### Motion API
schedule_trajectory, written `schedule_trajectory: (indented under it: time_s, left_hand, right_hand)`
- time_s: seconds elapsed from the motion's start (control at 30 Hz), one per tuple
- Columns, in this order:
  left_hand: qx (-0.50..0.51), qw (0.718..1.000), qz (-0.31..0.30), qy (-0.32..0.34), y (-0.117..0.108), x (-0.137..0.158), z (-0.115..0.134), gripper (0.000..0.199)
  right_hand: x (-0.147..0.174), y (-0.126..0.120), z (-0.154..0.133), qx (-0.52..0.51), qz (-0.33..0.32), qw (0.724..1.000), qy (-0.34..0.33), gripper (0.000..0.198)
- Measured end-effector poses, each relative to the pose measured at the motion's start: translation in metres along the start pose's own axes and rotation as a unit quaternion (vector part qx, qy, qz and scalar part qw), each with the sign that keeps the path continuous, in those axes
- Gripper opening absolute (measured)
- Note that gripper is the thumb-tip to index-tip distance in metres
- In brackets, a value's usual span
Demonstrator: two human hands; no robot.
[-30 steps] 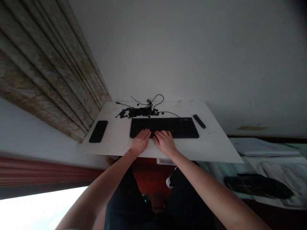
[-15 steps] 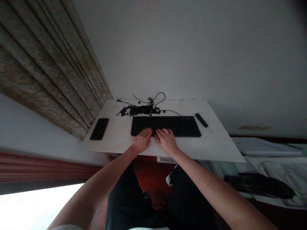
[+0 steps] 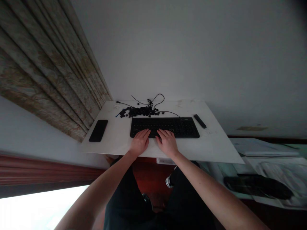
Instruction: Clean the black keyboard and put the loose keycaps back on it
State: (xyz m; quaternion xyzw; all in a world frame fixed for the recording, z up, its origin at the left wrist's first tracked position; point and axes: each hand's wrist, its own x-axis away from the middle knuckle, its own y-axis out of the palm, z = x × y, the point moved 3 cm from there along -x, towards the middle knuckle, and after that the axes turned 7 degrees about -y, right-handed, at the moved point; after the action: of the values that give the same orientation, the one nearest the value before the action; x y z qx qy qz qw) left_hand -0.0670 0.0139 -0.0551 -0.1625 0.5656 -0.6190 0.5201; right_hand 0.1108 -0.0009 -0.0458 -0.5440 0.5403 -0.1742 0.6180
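A black keyboard [image 3: 165,123] lies flat on the white table [image 3: 192,150]. On its front left part rests my left hand [image 3: 140,140], fingers stretched out over the lower rows, holding nothing. My right hand [image 3: 167,141] lies on the front middle of the keyboard, its fingers also extended and grasping nothing. The palms reach over the keyboard's near edge. Just behind the keyboard is a heap of loose black keycaps [image 3: 140,111]. A thin black cable [image 3: 158,103] loops behind the heap.
A black smartphone [image 3: 98,130] lies at the table's left. To the keyboard's right is a narrow dark object [image 3: 200,121], its kind unclear. A patterned curtain [image 3: 59,60] hangs at the left, and a wall [image 3: 179,57] rises behind the table. Several bags and papers [image 3: 268,166] lie at the right.
My hands have shifted slightly apart on the keyboard, the left a little to the left. The whole view has moved slightly; the objects on the table stay in place.
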Motion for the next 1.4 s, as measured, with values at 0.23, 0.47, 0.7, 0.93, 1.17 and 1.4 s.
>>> schedule_trajectory:
  time_s: [0.23,0.47,0.7,0.93,1.17,1.4]
  left_hand:
    - [-0.014,1.000,-0.009,0.011,-0.004,-0.001,0.003,0.041]
    - [-0.006,1.000,0.004,0.002,-0.005,-0.001,0.005,0.043]
    - [-0.004,0.999,0.026,-0.029,-0.007,-0.003,0.001,0.043]
    - [0.013,0.998,0.037,-0.056,-0.004,-0.008,-0.008,0.041]
    - [0.013,0.998,0.017,-0.057,-0.003,-0.010,-0.010,0.039]
    - [0.003,0.998,0.021,-0.062,-0.006,-0.009,-0.008,0.037]
  right_hand:
    - [-0.001,0.002,-0.002,-0.010,-0.008,1.000,-0.029,0.029]
    - [-0.021,0.000,0.010,-0.034,-0.005,0.999,-0.014,0.028]
    - [-0.126,0.031,0.073,-0.090,0.001,0.990,0.112,0.028]
    - [-0.180,0.069,0.095,-0.030,-0.099,0.991,0.086,0.024]
    - [-0.186,0.074,0.093,-0.016,-0.077,0.996,0.039,0.012]
    - [-0.154,0.044,0.083,-0.142,0.017,0.985,0.098,0.017]
